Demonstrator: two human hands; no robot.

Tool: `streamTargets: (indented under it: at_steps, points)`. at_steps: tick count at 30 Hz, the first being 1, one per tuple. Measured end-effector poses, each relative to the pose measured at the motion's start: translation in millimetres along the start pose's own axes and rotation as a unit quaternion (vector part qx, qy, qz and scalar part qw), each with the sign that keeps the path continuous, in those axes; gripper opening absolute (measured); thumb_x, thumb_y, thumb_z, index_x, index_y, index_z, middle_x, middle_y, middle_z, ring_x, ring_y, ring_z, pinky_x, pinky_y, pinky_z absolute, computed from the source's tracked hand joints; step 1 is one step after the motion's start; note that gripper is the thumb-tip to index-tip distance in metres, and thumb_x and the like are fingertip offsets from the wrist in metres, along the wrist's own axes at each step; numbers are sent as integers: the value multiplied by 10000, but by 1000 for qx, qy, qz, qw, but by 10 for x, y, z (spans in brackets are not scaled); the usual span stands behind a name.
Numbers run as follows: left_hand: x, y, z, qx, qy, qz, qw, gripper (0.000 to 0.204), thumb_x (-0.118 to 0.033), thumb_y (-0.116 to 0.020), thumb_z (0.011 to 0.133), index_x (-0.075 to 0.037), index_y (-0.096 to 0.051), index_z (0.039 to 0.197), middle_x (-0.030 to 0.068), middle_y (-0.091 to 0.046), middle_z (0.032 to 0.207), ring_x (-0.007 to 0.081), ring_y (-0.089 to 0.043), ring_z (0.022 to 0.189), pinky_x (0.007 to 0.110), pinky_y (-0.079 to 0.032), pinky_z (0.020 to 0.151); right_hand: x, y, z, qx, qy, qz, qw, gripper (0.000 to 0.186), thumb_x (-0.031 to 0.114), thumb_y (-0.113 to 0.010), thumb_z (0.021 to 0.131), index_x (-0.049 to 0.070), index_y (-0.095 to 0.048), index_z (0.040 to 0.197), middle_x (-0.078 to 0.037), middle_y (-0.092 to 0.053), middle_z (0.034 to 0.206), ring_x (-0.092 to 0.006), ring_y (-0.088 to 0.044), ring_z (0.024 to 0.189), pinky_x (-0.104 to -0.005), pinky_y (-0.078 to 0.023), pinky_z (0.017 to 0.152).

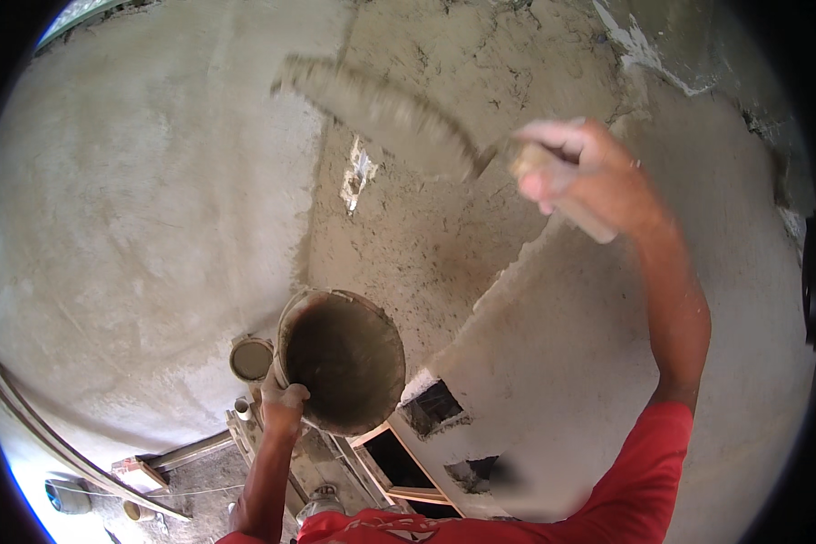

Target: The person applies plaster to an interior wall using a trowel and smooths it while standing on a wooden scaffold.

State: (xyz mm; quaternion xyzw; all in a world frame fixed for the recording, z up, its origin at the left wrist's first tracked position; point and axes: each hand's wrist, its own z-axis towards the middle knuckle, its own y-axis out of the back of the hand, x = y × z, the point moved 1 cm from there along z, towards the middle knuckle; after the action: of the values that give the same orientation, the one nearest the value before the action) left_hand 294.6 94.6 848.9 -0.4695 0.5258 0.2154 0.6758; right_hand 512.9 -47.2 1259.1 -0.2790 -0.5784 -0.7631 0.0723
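My right hand (pixel 594 168) is raised at the upper right, closed around the pale handle of a trowel (pixel 381 113). The trowel's long blade points left, coated in grey-brown mortar and blurred by motion. It is over a rough, darker patch of wall (pixel 426 263); I cannot tell whether it touches. My left hand (pixel 284 405) grips the left side of a bucket (pixel 292 310), its mouth facing up toward me. Wet mortar (pixel 344 367) lies inside the bucket. A jagged white spot (pixel 358 175) shows in the rough patch below the blade.
Smoother plaster (pixel 154 181) borders the rough patch on the left, and more plaster (pixel 589 354) on the right. A small container (pixel 251 359) sits beside the bucket. Two holes, one being this opening (pixel 435 405), pierce the wall. Planks (pixel 190 451) and a pail (pixel 66 496) are lower left.
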Motion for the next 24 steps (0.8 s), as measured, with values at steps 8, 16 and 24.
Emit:
streamTargets:
  at_steps: [8,16,24]
  points:
    - [187,156,-77,-21,5,37,999,572,39,-493,642,54,-561,1210,88,-660,1083,174,-609,951,263,-483,814,-977,1510,814,-328,-108,-251,905,460,309,-685,837,43,-603,1202,-93,-643,859,-169,-602,660,-317,-517,611]
    - [265,266,-182,-23,44,78,996,579,23,-511,641,62,-550,1217,73,-649,1070,164,-606,912,256,-487,765,-873,580,62,-206,-80,-173,960,480,231,-602,898,51,-514,1334,-63,-641,976,-135,-587,655,-302,-523,596]
    - [-18,-542,-93,126,17,83,988,609,-12,-490,718,59,-480,1323,117,-611,1205,198,-575,1098,291,-438,964,-1707,-1476,-991,113,130,-436,883,374,168,-587,874,45,-589,1228,-236,-626,1075,-331,-630,923,-450,-503,818]
